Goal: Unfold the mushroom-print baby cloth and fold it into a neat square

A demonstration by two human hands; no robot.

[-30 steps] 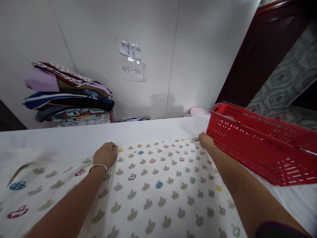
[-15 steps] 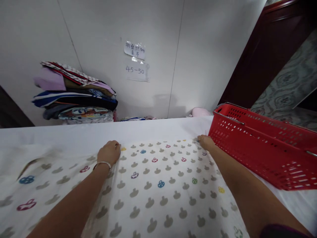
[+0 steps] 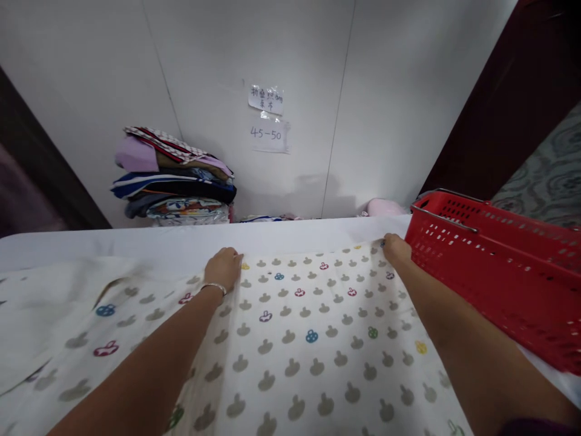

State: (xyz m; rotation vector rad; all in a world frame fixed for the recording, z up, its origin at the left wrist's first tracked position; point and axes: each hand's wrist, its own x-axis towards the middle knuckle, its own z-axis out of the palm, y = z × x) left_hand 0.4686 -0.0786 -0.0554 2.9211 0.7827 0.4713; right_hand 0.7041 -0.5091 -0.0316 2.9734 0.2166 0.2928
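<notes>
A white cloth printed with grey mushrooms and a few coloured ones lies spread across the table. My left hand, with a bracelet at the wrist, is closed on the cloth's far edge, near a fold line. At the far right corner of the same cloth, my right hand pinches the edge, beside the red basket. Between the two hands the far edge runs nearly straight, slightly higher at the right. More of the cloth continues left of my left arm, its edge curled up there.
A stack of folded fabrics stands at the back left against the white wall. Two handwritten paper signs are taped above the white table. A pink object sits behind the table's far edge.
The view has shifted, so everything appears further right. Both hands keep hold of the cloth's far edge, and the right corner looks slightly raised.
</notes>
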